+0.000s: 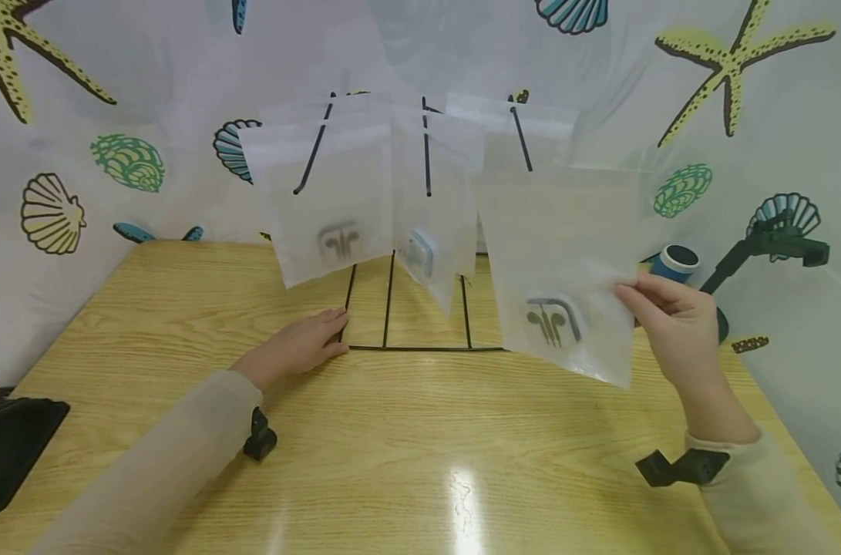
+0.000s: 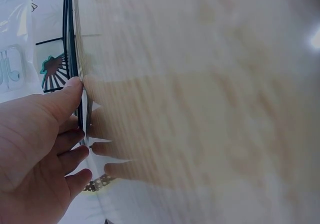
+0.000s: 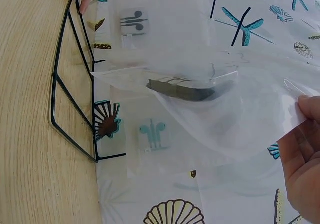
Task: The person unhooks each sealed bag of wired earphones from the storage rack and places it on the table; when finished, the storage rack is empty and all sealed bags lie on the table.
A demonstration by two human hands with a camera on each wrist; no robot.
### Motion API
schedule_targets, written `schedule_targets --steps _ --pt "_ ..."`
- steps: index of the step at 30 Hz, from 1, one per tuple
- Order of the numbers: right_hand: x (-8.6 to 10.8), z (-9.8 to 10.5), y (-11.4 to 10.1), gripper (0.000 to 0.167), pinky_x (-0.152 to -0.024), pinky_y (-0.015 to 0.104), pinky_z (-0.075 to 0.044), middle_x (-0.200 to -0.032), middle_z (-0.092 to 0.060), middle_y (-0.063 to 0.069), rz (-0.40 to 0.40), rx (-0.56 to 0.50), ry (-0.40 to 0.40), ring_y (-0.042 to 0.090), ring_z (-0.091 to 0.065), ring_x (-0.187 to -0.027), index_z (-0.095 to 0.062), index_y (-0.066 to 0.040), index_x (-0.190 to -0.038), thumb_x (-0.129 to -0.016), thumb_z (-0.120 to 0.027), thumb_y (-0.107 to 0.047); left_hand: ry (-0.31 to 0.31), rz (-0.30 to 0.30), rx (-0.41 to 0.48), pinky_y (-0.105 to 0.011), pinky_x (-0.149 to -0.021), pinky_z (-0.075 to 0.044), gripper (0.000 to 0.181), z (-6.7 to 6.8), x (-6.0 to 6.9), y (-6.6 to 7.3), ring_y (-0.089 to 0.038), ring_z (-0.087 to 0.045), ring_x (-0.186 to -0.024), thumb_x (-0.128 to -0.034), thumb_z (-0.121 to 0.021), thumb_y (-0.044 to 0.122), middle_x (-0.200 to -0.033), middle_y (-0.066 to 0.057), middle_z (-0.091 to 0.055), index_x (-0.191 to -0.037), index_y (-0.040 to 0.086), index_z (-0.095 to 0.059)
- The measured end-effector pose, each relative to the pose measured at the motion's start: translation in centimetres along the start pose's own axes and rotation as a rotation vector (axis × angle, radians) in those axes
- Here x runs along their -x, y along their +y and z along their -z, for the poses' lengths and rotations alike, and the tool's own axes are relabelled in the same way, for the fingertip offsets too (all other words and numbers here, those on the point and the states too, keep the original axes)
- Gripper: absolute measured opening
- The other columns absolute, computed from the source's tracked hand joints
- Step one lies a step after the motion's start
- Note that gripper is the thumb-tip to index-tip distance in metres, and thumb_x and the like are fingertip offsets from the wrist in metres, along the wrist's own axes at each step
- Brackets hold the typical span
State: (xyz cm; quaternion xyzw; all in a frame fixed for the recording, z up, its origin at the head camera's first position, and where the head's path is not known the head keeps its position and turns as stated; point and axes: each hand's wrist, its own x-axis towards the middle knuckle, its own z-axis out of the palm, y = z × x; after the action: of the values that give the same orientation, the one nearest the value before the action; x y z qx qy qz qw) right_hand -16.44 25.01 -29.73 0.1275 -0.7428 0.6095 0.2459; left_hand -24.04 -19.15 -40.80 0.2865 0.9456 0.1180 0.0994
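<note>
A black wire rack [image 1: 427, 349] stands on the table, its hooks angling forward. My left hand [image 1: 295, 351] holds the left front corner of its base, thumb and fingertips at the wire. Frosted plastic bags hang from the rack: a left bag [image 1: 330, 177] with wired earphones [image 1: 340, 243], and a middle bag [image 1: 437, 177] turned nearly edge-on. My right hand [image 1: 684, 331] pinches the right side edge of a nearer bag [image 1: 559, 239], with cased earphones [image 1: 552, 322] at its bottom. Whether this bag's top is on the right hook [image 1: 520, 139] I cannot tell. Another bag shows behind it.
Beyond my right hand stand a blue, white-rimmed container [image 1: 675, 260] and a black stand with an arm [image 1: 760, 247]. A black flat object [image 1: 18, 447] lies at the left edge. A cloth [image 1: 184, 77] printed with sea shells and starfish covers the wall behind.
</note>
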Motion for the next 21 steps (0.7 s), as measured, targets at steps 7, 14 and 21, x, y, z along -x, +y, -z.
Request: schedule_targets --steps 7,14,21 --pt "0.2 1.7 0.9 0.012 -0.054 0.013 -0.05 -0.073 -0.069 0.0 0.082 -0.137 -0.03 0.007 -0.062 -0.058 -0.071 0.009 -0.088 -0.08 -0.064 0.013 -0.01 0.015 0.009 -0.05 -0.105 -0.023 0.061 0.0 -0.1 0.0 -0.04 -0.022 -0.132 -0.0966 -0.05 0.026 -0.144 -0.027 -0.023 -0.141 -0.008 -0.026" --pt "0.7 3.8 2.0 0.011 -0.056 0.014 -0.051 -0.073 -0.069 0.001 0.082 -0.158 -0.036 0.007 -0.063 -0.061 -0.07 0.011 -0.088 -0.08 -0.062 0.015 -0.012 0.017 0.007 -0.051 -0.105 -0.023 0.061 0.1 0.0 0.2 -0.041 -0.022 -0.131 -0.0967 -0.05 0.025 -0.144 -0.028 -0.023 -0.141 -0.009 -0.026" --pt "1.1 5.4 3.2 0.012 -0.054 0.013 -0.05 -0.066 -0.067 -0.001 -0.067 -0.084 0.101 0.006 -0.061 -0.059 -0.073 0.004 -0.085 -0.081 -0.064 0.011 -0.006 0.011 0.005 -0.051 -0.105 -0.023 0.06 0.0 0.0 0.1 -0.041 -0.022 -0.131 -0.0969 -0.05 0.025 -0.144 -0.028 -0.023 -0.14 -0.01 -0.026"
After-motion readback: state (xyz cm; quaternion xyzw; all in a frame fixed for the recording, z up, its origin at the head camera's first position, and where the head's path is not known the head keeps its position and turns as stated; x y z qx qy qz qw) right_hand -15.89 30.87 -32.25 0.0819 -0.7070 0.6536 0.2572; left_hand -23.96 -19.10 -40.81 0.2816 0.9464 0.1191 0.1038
